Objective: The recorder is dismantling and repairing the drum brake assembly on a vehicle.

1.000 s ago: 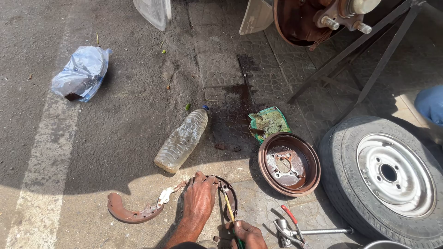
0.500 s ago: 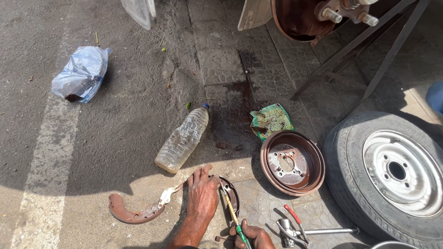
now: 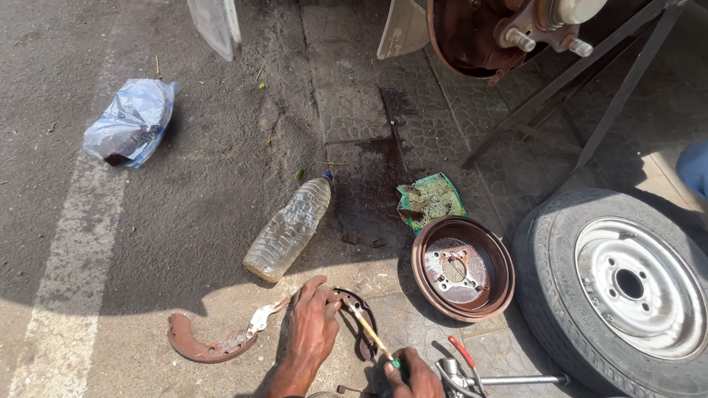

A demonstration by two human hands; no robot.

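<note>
A brake shoe (image 3: 359, 318) lay on the sunlit pavement (image 3: 354, 118) at the bottom of the view, its curved rim dark with grime. The left hand (image 3: 313, 326) pressed flat on its near end, fingers (image 3: 316, 287) spread and open, holding nothing. The right hand (image 3: 410, 374), partly cut off by the lower edge, was closed around the green grip of a screwdriver (image 3: 371, 333), whose shaft slanted up and left with its tip at the shoe's inner side.

Just left of the left hand lay a second shoe (image 3: 200, 343), rust-brown and curving upward, with a pale metal lever (image 3: 262, 318) at its right end. Beside the right hand sat pliers (image 3: 466, 361) with red handles and a chrome wrench (image 3: 509, 380) lying across the ground. Up and to the right, a rusty brake drum (image 3: 462, 267) rested open side up, near the shoe but not touching it, with a worn green rag (image 3: 430, 200) just behind it. A wheel (image 3: 618, 289) with a steel rim lay flat at the drum's right side, its tyre at the drum's edge.

A clear plastic bottle (image 3: 289, 228) of yellowish liquid lay on its side above the left hand. Well apart, on the asphalt at upper left, sat a crumpled plastic bag (image 3: 130, 122). A bare hub (image 3: 516, 33) with studs showed at the top, above a metal stand (image 3: 582, 96).
</note>
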